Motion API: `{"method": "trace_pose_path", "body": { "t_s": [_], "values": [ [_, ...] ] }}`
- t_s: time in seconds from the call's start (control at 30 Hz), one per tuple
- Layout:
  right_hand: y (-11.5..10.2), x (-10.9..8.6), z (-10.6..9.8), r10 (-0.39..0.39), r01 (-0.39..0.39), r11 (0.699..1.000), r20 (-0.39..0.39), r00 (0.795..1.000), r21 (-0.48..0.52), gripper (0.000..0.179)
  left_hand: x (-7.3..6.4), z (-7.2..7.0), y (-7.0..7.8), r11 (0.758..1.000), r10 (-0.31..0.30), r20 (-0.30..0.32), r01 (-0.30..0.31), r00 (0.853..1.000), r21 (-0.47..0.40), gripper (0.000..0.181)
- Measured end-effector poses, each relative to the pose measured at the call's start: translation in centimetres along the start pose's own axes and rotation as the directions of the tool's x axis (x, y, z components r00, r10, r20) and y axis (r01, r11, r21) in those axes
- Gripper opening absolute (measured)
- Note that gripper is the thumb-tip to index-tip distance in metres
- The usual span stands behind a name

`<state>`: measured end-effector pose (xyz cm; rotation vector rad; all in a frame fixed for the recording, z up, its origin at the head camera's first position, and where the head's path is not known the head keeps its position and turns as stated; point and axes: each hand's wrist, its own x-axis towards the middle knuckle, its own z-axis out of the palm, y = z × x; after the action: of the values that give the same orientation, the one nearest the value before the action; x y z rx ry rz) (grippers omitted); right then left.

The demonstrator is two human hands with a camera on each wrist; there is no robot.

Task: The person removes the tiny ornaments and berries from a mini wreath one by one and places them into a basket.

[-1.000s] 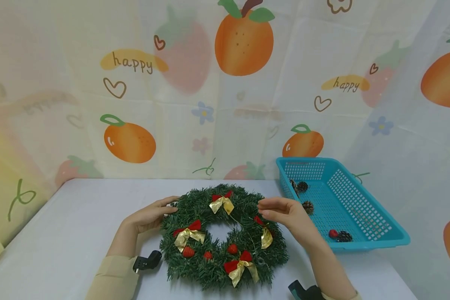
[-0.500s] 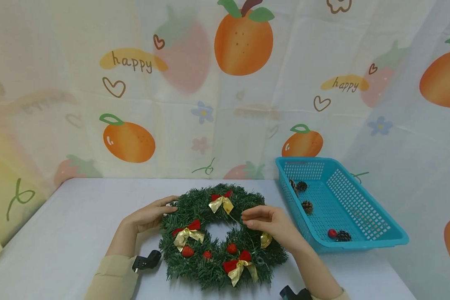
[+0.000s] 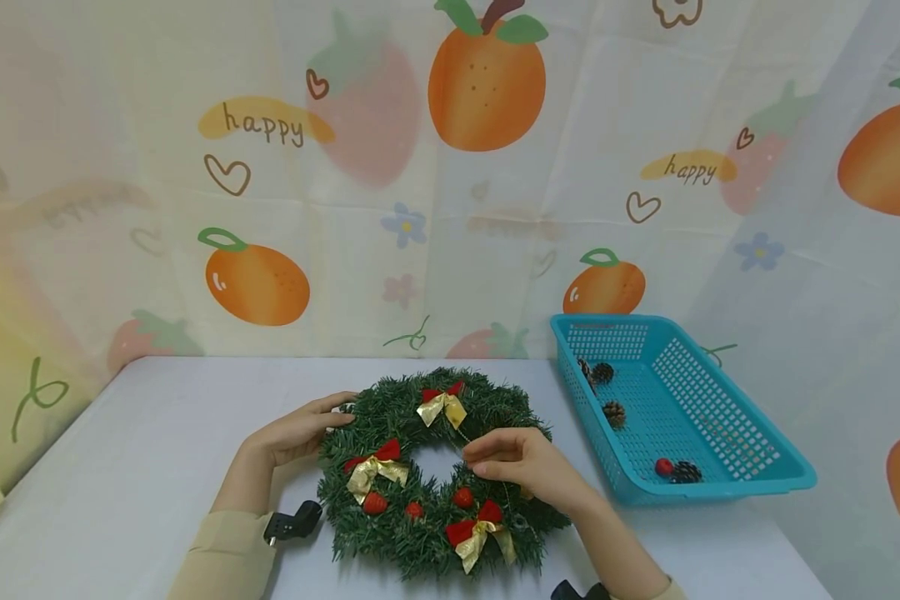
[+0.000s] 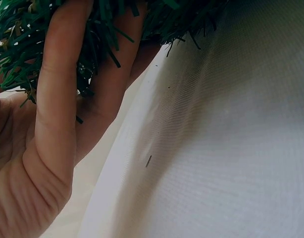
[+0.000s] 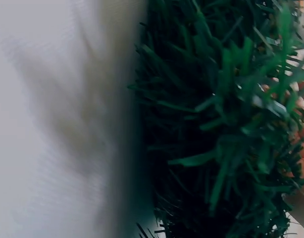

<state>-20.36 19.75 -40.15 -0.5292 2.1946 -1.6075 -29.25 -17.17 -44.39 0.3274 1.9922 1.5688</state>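
A green wreath (image 3: 390,542) lies on the white table, decorated with red-and-gold bows (image 3: 478,537) and small red strawberry-like ornaments (image 3: 375,502). My left hand (image 3: 303,429) grips its left edge, thumb above; in the left wrist view fingers (image 4: 58,99) curl round the greenery. Over the wreath's right side, my right hand (image 3: 528,467) has its thumb and fingertips close together at the central hole. A thin beaded string (image 3: 461,435) runs from the top bow toward these fingertips; I cannot tell whether they pinch it. The right hand covers most of the right-hand bow.
A blue plastic basket (image 3: 720,496) stands right of the wreath, holding several pine cones (image 3: 613,414) and a red berry (image 3: 663,467). Behind the table (image 3: 195,400) hangs a fruit-patterned curtain (image 3: 360,250). In the right wrist view, greenery (image 5: 216,114) fills the right half.
My right hand has moved left and toward me, from the wreath's upper right to its central hole, covering the right-hand bow. The left hand and wreath stay put.
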Motion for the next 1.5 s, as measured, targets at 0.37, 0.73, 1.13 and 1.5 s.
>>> {"method": "trace_pose_path", "body": {
  "t_s": [0.37,0.73,1.13,1.5],
  "values": [
    [0.6,0.5,0.5,-0.031,0.034,0.999,0.084,0.996,-0.033,0.031,0.0,0.0,0.1,1.000,-0.003,-0.003,0.003,1.000,0.003,0.074],
    [0.6,0.4,0.9,-0.017,0.025,0.998,0.120,0.993,-0.060,0.029,0.0,0.0,0.1,1.000,0.005,0.001,-0.005,1.000,-0.005,0.073],
    [0.7,0.4,1.2,-0.013,0.023,0.995,0.097,0.995,-0.102,0.030,-0.1,0.1,0.1,1.000,-0.006,-0.002,0.006,1.000,0.001,0.074],
    [0.4,0.4,1.6,-0.039,0.048,0.991,0.073,0.997,-0.128,0.029,0.0,0.0,0.1,1.000,-0.008,-0.010,0.008,1.000,0.013,0.074]
  ]
}}
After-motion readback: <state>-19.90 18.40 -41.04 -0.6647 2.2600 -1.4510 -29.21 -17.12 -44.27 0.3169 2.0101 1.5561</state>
